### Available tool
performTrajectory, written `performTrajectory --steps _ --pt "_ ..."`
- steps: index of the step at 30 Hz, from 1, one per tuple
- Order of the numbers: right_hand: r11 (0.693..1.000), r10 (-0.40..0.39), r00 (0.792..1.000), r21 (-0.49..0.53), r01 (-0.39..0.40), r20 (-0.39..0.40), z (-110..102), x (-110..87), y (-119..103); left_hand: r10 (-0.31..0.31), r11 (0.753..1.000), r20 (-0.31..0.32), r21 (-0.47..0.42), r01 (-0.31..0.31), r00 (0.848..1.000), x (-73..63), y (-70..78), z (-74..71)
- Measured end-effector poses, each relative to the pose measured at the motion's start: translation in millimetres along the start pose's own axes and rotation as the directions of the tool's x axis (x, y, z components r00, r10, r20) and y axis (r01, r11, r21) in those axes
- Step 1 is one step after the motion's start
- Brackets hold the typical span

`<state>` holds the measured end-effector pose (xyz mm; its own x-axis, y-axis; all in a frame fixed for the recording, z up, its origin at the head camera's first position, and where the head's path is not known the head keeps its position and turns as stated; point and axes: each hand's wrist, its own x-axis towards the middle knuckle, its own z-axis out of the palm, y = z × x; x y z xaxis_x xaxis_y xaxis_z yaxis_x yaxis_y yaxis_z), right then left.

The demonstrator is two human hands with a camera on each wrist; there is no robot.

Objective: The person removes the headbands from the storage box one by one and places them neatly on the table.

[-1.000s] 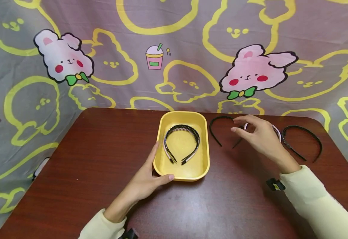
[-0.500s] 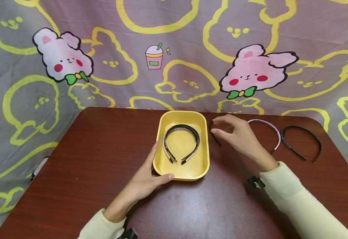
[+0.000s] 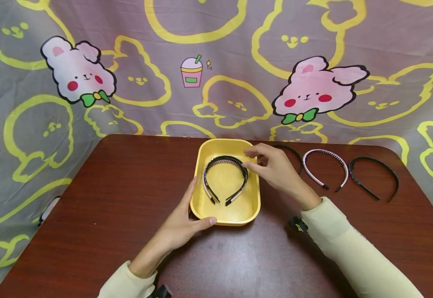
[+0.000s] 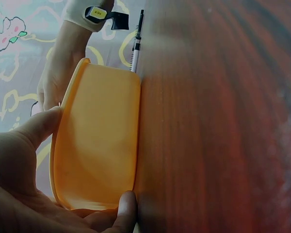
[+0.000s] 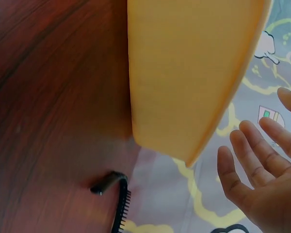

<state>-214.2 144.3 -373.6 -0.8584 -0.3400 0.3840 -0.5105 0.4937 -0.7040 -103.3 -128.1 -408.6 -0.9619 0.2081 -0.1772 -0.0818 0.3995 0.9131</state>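
Note:
My left hand (image 3: 179,227) grips the near left corner of a yellow plastic box (image 3: 235,214), thumb on the rim and fingers against the side. Inside the box lies a nested stack of several headbands (image 3: 225,158), black and pale pink, with toothed inner edges. Over the box's right rim hovers my right hand (image 3: 276,169), fingers loosely bent, thumb and forefinger apart, nothing visible between them. Just right of it, a black headband (image 3: 297,155) lies partly hidden behind the hand. Beyond it come a pale pink headband (image 3: 328,151) and another black headband (image 3: 381,160).
The dark reddish-brown wooden table (image 3: 127,182) carries the box near its back edge. A patterned cloth (image 3: 223,58) with bunny faces hangs behind and at the sides. A small pale object (image 3: 49,211) shows beyond the table's left edge.
My right hand has moved left, from above the headbands on the table to over the box's right rim. The left hand, the box and the headbands have stayed in place.

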Motion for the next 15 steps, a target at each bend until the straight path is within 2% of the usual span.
performTrajectory --steps 9,15 --pt "1.0 0.02 0.999 0.02 -0.02 0.044 10 10.4 -2 -0.001 1.0 0.002 -0.007 0.001 1.0 0.3 -0.3 -0.2" --pt "0.997 0.041 0.996 0.068 -0.046 0.078 16 17.8 1 -0.002 1.0 0.002 -0.004 0.002 1.0 0.2 -0.6 -0.3"
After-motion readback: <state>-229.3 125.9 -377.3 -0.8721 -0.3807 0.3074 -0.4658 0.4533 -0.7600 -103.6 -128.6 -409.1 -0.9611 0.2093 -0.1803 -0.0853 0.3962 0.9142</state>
